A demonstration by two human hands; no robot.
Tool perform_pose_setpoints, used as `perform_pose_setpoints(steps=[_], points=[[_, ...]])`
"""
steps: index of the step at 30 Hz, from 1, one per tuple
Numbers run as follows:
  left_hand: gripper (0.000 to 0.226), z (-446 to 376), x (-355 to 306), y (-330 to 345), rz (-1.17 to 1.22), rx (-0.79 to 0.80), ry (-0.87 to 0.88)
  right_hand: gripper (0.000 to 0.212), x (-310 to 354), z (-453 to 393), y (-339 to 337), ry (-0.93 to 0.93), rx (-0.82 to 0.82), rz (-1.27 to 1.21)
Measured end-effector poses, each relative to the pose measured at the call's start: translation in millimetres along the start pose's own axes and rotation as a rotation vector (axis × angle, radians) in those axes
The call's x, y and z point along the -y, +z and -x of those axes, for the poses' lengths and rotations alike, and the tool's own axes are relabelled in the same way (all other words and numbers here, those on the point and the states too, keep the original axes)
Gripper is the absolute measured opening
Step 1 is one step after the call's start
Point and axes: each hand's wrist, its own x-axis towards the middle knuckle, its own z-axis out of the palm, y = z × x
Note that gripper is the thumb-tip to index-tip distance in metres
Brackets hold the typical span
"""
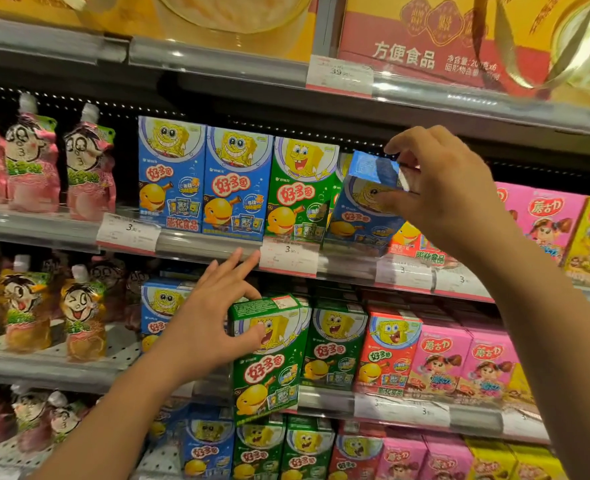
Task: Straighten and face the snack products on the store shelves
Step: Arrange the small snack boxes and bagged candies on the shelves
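The right hand (449, 188) pinches a tilted blue snack box (366, 209) on the upper shelf (217, 247). The left hand (214, 317), fingers released, touches a green snack box (269, 358) below.

tilted box (362, 209): blue | front box (269, 358): green | pouches (34, 161): pink
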Motion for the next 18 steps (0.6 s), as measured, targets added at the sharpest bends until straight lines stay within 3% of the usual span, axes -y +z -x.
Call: perform_pose_setpoints(steps=[3, 5, 7, 9, 11, 13, 15, 18], points=[[0.033, -1.3, -3.5, -4.4, 0.046, 0.021, -0.032, 0.057, 0.0, 8.0, -18.3, 0.008, -0.114, -0.148], [0.034, -1.0, -10.3, -4.7, 0.083, 0.02, -0.066, 0.05, -1.6, 17.0, -33.2, -0.027, -0.236, -0.222], [0.037, 5.2, -18.2, -0.4, 0.172, -0.025, -0.121, 0.04, -15.4, 23.9, -40.8, -0.013, -0.252, -0.408], [0.041, 13.8, -29.5, 4.6, 0.361, -0.082, -0.224, 0.037, -30.0, 26.2, -40.6, 0.104, -0.117, -0.585], [0.037, 19.6, -42.3, 8.5, 0.643, -0.111, -0.361, 0.054, -41.6, 39.1, -35.5, 0.179, 0.073, -0.651], [0.033, 22.8, -50.6, 12.0, 0.855, -0.136, -0.502, 0.032, -20.7, 61.7, -25.3, 0.086, 0.025, -0.795], [0.038, 26.4, -52.8, 17.3, 0.966, -0.148, -0.623, 0.032, 4.3, 89.9, -13.9, 0.072, 0.095, -0.933], [0.043, 32.3, -57.5, 24.7, 0.985, -0.109, -0.699, 0.039, 15.8, 121.6, 16.9, 0.123, 0.288, -0.935]])
